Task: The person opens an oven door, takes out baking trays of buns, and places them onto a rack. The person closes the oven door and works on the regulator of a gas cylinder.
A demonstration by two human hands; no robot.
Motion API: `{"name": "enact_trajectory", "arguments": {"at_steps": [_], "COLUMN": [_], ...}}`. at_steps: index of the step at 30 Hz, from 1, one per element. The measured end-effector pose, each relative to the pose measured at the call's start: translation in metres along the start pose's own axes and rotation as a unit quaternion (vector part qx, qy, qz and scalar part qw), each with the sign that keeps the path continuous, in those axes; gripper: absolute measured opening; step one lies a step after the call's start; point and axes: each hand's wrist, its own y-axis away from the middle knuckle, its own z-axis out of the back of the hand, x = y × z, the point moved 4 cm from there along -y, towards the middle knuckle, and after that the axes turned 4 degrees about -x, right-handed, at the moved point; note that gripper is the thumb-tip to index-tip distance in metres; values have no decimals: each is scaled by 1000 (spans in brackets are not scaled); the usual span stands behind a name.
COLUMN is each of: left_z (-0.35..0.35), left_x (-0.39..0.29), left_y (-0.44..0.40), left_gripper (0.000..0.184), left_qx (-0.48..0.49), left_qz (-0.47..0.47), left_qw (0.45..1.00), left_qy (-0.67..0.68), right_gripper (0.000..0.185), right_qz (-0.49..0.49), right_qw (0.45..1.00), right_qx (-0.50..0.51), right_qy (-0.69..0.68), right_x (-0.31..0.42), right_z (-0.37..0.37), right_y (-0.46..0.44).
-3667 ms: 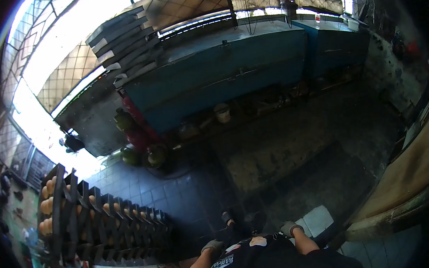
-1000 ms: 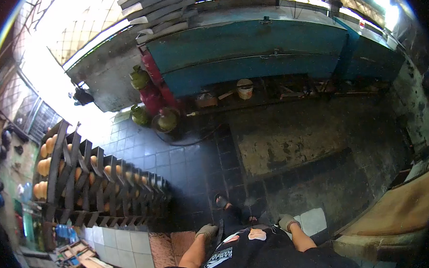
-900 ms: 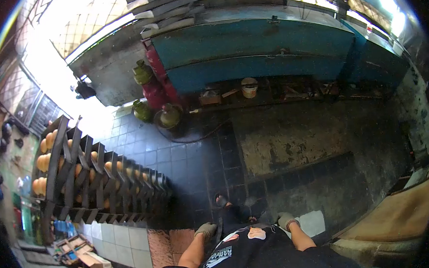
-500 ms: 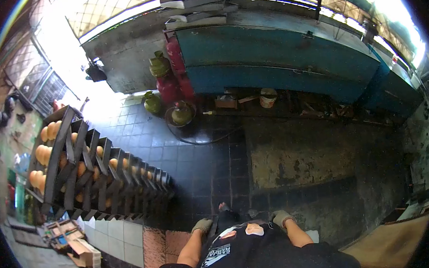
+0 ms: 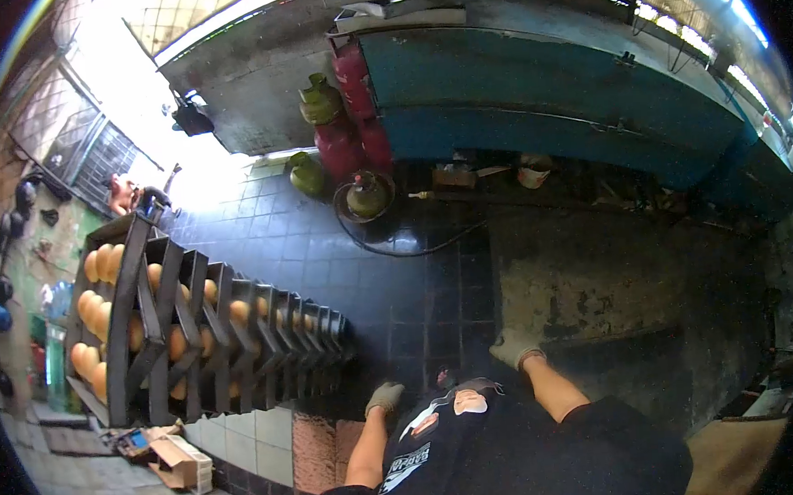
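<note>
My left hand [image 5: 385, 398], in a grey glove, hangs low beside my black shirt, its fingers curled; whether anything is inside them is too small to tell. My right hand [image 5: 515, 347], gloved as well, is held out over the dark floor, with its finger shape unclear. Nearest to my left hand stands a tall stack of dark metal trays [image 5: 150, 341] with rows of golden bread rolls [image 5: 95, 313] in them. Neither hand touches the stack.
Green gas cylinders [image 5: 366, 198] and pink ones [image 5: 339, 147] stand by the blue cabinet [image 5: 532, 88]. A black hose [image 5: 415, 252] curves over the tiles. A person [image 5: 126, 194] is near the bright doorway. Cardboard boxes [image 5: 182, 462] lie at lower left.
The view has turned left and the tray stack looks nearer. My right hand has moved up and outward from my body. A person has come into sight by the doorway.
</note>
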Motion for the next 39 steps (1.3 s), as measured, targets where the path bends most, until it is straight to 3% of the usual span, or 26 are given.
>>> {"name": "enact_trajectory", "arguments": {"at_steps": [2,4,5,6,10,14,17,18,19,20,22,24,26,28,30,32,33,37,39], "left_z": [20,41,10,8,7,24,46,57,64,81,102,155,191,241,306,319,336,382,393], "left_x": [-21,-56,15,29,39,12,-15,-30,-56,-67,-102,-182,-228,-290,-394,-407,-424,-471,-478], "left_y": [28,63,-2,-15,-35,-69,-116,-128,-149,-164,-224,-249,-312,-351,-328,-390,-406,-482,-544], "left_gripper": [63,62,63,62,62,63,62,61,60,62,65,48,60,67,79,79,79,82,85], "left_qx": [-6,28,2,38,100,121,135,124,87,128,146,78,-44,-76,-76,-124,-169,-150,-139], "left_qz": [-29,100,-87,-64,-40,-42,26,62,-61,-116,-76,61,29,13,38,-3,-44,-51,-42], "left_qw": [999,989,996,994,990,986,988,989,991,979,969,995,999,997,993,988,980,982,987], "left_qy": [-17,105,-17,-83,-86,-106,-67,-57,-82,-107,-184,-2,10,-12,83,94,98,99,67], "right_gripper": [52,54,59,59,68,72,72,73,69,69,63,59,55,55,48,43,47,65,61], "right_qz": [38,35,39,38,43,8,-29,-63,-48,-45,79,78,76,39,73,111,91,28,98], "right_qw": [999,998,998,998,995,994,994,994,996,996,974,968,960,961,954,949,964,965,964], "right_qx": [-33,17,23,25,61,80,100,93,58,62,162,171,181,193,198,189,204,251,243], "right_qy": [16,40,41,40,72,71,43,0,42,49,133,167,198,194,211,226,142,-76,-41], "right_x": [21,39,44,52,77,64,71,70,71,71,63,54,67,99,167,210,224,285,299], "right_z": [4,16,17,22,30,-3,18,25,29,36,32,22,36,73,146,182,184,196,175], "right_y": [-25,-54,-70,-81,-128,-205,-249,-264,-284,-308,-374,-452,-502,-543,-539,-562,-579,-619,-649]}}
